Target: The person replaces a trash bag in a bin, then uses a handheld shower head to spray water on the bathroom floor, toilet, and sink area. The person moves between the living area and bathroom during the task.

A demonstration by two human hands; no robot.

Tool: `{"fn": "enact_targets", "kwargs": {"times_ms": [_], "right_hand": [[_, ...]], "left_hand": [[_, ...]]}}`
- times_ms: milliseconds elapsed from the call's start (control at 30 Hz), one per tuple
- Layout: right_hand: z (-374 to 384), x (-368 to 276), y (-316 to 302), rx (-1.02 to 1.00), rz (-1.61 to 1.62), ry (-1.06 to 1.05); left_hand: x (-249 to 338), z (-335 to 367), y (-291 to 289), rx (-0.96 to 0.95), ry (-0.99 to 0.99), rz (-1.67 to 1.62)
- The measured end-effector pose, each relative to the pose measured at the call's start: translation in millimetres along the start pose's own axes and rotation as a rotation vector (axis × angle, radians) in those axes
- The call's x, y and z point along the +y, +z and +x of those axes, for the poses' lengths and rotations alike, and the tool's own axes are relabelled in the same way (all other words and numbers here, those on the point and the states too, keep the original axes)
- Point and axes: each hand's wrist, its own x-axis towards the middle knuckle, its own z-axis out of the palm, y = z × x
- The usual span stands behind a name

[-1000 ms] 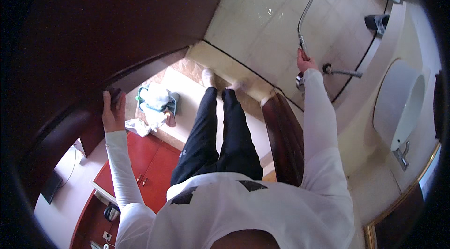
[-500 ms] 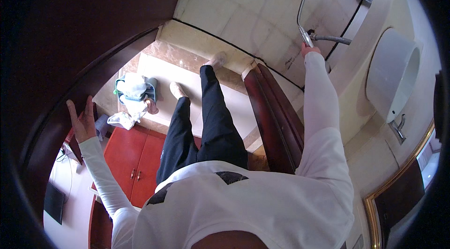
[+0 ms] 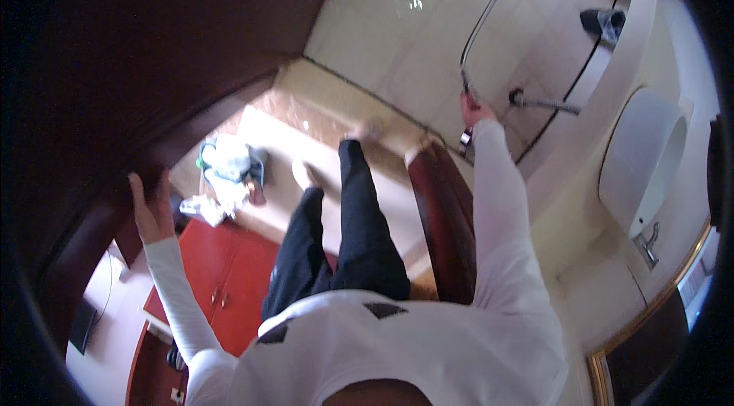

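My right hand (image 3: 477,109) is closed round a chrome hand sprayer (image 3: 466,138) above the pale tiled floor. From the grip a thin metal hose (image 3: 493,12) runs up to the top edge. My left hand (image 3: 155,211) is stretched out at the left with fingers spread, beside a dark brown door panel (image 3: 206,39). It holds nothing; whether the fingertips touch the panel I cannot tell. The sprayer's handle is mostly hidden by my fingers, and the picture is somewhat blurred. No water shows coming from it.
A grey drain pipe (image 3: 550,103) meets the tiled floor (image 3: 390,47) right of my right hand. A white washbasin (image 3: 638,154) with a tap (image 3: 648,245) is at the right. A raised sill (image 3: 348,92) crosses near my feet. A bagged bin (image 3: 260,167) stands near a red cabinet (image 3: 218,264).
My right hand has moved left and a little down with the sprayer, away from the drain pipe, and the sprayer's end now points downward. The whole view has shifted slightly; my left hand stays spread.
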Motion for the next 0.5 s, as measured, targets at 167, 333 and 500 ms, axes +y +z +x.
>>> {"fn": "enact_targets", "kwargs": {"times_ms": [167, 333, 500], "right_hand": [[71.7, 14.4, 63.0, 0.086, 1.543, 0.340], [35.3, -78.6, 71.6, -0.293, 2.462, 0.509], [42.5, -96.9, 62.5, -0.160, 2.353, 0.313]], "left_hand": [[-10.9, 0.0, 4.0, -0.020, 0.101, 0.106], [-14.8, 2.3, -0.8, 0.008, 0.080, 0.016], [-16.1, 2.7, 1.9, 0.006, 0.113, 0.158]]}}
